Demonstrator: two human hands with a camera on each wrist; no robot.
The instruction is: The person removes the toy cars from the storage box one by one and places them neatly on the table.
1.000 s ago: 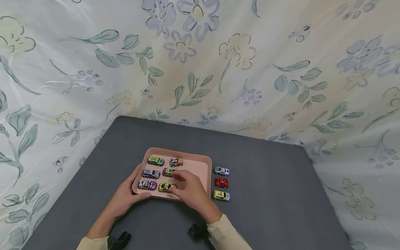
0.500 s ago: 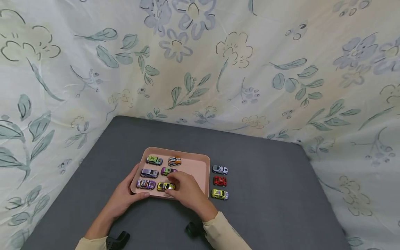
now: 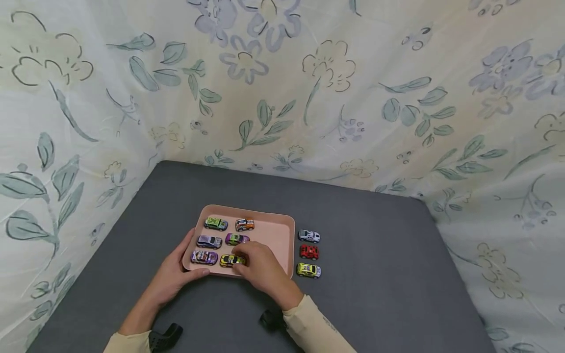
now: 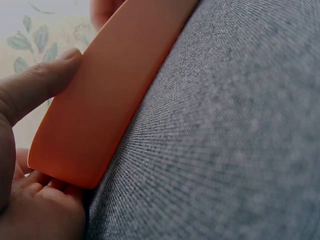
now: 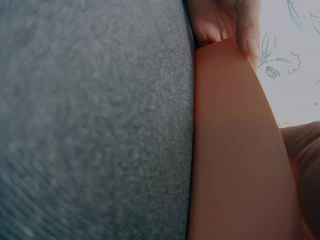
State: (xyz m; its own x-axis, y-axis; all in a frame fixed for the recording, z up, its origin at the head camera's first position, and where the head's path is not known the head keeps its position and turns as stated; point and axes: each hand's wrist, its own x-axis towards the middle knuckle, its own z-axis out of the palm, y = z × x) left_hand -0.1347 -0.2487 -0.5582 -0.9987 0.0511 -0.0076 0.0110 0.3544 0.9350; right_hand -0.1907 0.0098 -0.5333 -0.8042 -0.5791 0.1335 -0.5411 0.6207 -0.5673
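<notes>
My left hand (image 3: 169, 279) grips the near left corner of a shallow pink tray (image 3: 275, 235), thumb on its near rim and fingers along its left side. In the left wrist view, the thumb (image 4: 47, 80) presses against the tray wall (image 4: 105, 100). Over the tray's near side, my right hand (image 3: 267, 272) pinches the right end of a yellow-and-black toy car (image 3: 228, 261) between thumb and index finger. Beside that car stands a purple-and-white toy car (image 3: 204, 257); just behind it is a purple-and-green one (image 3: 236, 239). The right wrist view hides the right fingertips behind the tray wall.
Also in the tray are a grey toy car (image 3: 209, 241), a green one (image 3: 216, 223) and an orange-and-white one (image 3: 244, 224). Right of the tray, a silver car (image 3: 309, 236), a red car (image 3: 309, 252) and a yellow car (image 3: 308, 270) line up on the grey table (image 3: 375, 274).
My right index finger has come down from near the purple-and-green car to the yellow-and-black car, narrowing its gap to the thumb. My left hand stays on the tray corner; the head view shifts slightly.
</notes>
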